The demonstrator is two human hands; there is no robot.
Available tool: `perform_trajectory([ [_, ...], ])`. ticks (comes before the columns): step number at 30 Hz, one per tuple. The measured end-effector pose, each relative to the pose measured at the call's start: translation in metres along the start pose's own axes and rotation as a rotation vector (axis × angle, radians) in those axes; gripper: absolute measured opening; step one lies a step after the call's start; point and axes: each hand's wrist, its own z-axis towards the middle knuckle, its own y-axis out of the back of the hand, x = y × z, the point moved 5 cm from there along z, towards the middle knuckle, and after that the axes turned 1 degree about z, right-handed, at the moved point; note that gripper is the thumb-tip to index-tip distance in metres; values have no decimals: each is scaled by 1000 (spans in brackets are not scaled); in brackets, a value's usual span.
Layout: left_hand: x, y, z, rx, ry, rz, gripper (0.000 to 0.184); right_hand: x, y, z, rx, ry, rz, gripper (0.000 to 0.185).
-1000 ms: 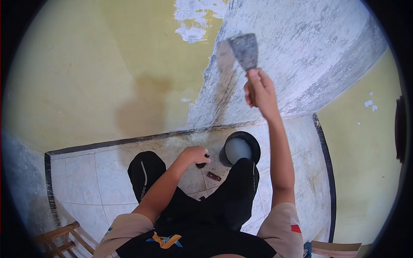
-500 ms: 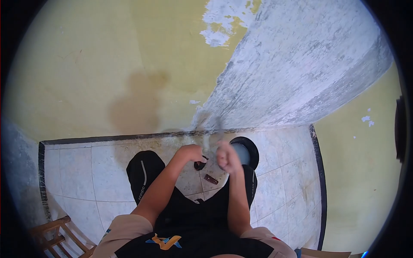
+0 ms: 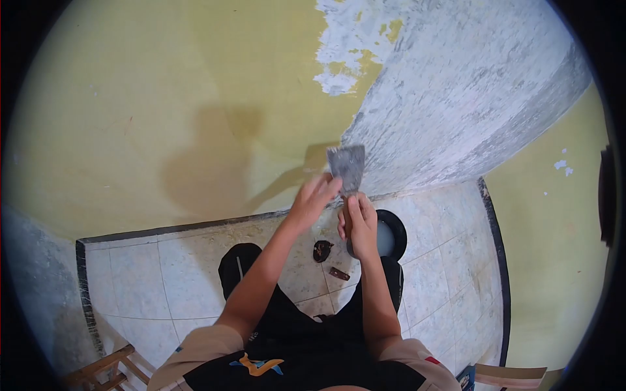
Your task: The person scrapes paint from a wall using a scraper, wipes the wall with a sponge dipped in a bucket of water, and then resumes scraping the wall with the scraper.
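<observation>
A putty knife point(image 3: 347, 163) with a wide grey, smeared blade points up in front of the wall. My right hand point(image 3: 362, 228) is closed around its handle, just below the blade. On the blade's lower left edge, my left hand point(image 3: 312, 203) has thumb and fingers closed against the metal. Behind the knife is the yellow wall point(image 3: 280, 124), where a large grey-white patch point(image 3: 430, 111) is bare of paint. A black basin point(image 3: 399, 244) of cloudy water stands on the floor by my right forearm, which hides part of it.
Between my knees, a dark lumpy object point(image 3: 322, 251) and a small brown flat piece point(image 3: 339, 274) lie on the tiled floor point(image 3: 424, 280). A wooden rack or chair point(image 3: 107, 365) is at lower left. A cardboard-like piece point(image 3: 512, 376) sits at lower right.
My left hand has left the dark object on the floor and risen to the putty knife's blade. My right hand has moved up slightly, and the blade shows more clearly. The view has shifted.
</observation>
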Motion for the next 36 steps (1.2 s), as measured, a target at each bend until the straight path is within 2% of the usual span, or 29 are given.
perform_trajectory([
  [3, -50, -8, 39, -55, -203, 161, 37, 15, -19, 13, 51, 65, -15, 34],
  [6, -98, -32, 49, -108, -183, 205, 39, 29, -30, 28, 119, 81, -17, 37],
  [9, -114, -46, 63, -91, -221, 260, 39, 44, -31, 43, 114, 120, 87, 39],
  [15, -115, -43, 85, -180, -238, 221, 43, 58, -30, 68, 146, 173, 38, 40],
  [18, -118, -41, 90, -265, -235, 283, 42, 62, -32, 71, 169, 182, 44, 41],
  [21, -115, -42, 95, -313, -244, 208, 38, 61, -34, 73, 205, 166, 48, 43],
  [23, -115, -45, 94, -363, -364, 121, 34, 56, -35, 76, 205, 177, 101, 42],
  [26, -112, -44, 96, -430, -406, 141, 33, 57, -37, 75, 168, 252, 109, 41],
  [32, -132, -51, 103, -476, -402, 175, 36, 71, -42, 95, 173, 324, 101, 41],
  [36, -126, -52, 101, -501, -401, 175, 37, 71, -38, 92, 186, 269, 140, 41],
])
